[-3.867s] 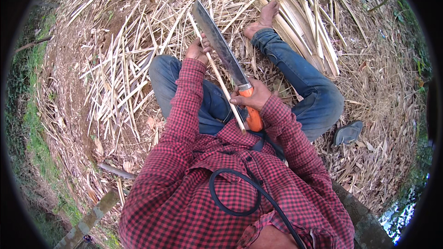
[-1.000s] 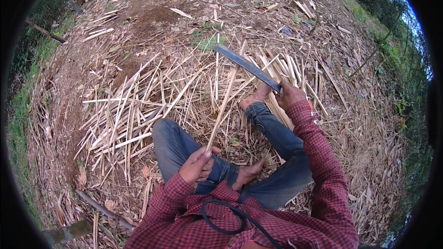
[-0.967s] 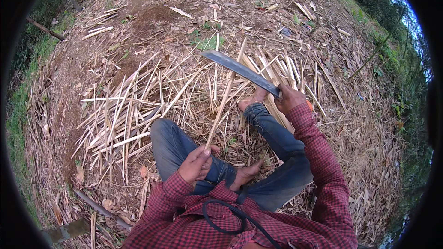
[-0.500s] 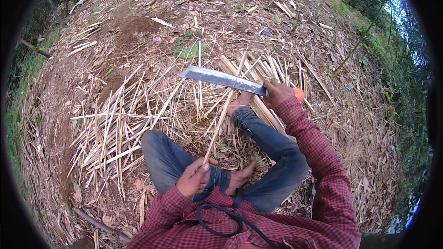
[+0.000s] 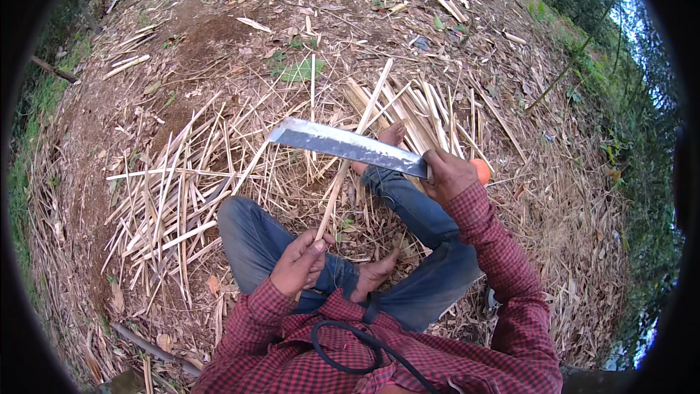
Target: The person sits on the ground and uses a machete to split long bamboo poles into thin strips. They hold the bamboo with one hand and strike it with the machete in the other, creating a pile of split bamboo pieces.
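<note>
My left hand (image 5: 299, 259) is closed around the near end of a long pale split-wood strip (image 5: 332, 204), perhaps bamboo. The strip slants up and away to the right between my bent legs. In my right hand (image 5: 448, 175) is a machete (image 5: 343, 144), gripped by its handle, whose orange end sticks out on the right. The broad, worn blade points left and lies across the strip at about its middle, hiding that part. Whether its edge bites into the wood, I cannot tell.
A loose heap of thin strips (image 5: 175, 204) lies left of my knee. Wider split pieces (image 5: 434, 113) lie beyond my feet. Dry leaves and shavings litter the ground, with a green leaf (image 5: 302, 71) ahead. Bushes stand on the right.
The machete has come nearer to me, lower along the strip, with my right hand. My left hand and the strip have shifted slightly forward and left.
</note>
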The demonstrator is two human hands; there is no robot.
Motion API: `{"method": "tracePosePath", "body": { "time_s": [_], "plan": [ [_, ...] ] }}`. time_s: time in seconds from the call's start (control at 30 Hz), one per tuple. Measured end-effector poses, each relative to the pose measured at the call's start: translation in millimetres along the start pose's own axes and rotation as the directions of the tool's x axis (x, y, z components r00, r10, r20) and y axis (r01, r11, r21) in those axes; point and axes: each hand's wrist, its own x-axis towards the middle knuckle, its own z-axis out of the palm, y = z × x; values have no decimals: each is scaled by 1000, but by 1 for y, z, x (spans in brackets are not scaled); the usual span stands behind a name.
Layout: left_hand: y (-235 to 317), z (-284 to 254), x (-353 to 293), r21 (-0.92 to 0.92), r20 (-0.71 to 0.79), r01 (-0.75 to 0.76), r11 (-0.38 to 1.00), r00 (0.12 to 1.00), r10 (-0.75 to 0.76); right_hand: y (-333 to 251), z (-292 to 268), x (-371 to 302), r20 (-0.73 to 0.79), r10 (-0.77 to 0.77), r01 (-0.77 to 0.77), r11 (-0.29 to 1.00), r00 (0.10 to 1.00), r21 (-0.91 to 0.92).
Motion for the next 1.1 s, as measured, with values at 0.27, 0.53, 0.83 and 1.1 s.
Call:
{"method": "tracePosePath", "body": {
  "time_s": [0.27,0.53,0.83,1.1],
  "plan": [
    [-10,15,-1,-24,-46,-28,999,999,27,-34,25,-6,67,-250,250,968,966,15],
    [-12,16,-1,17,-70,-39,999,997,40,-10,16,13,239,30,-14,998,971,-67],
    [-10,16,9,107,-97,-68,992,992,79,-15,30,7,190,-84,83,996,978,13],
    [-23,15,9,168,-123,-164,972,975,186,2,33,17,196,53,-56,998,979,7]
  ]
}}
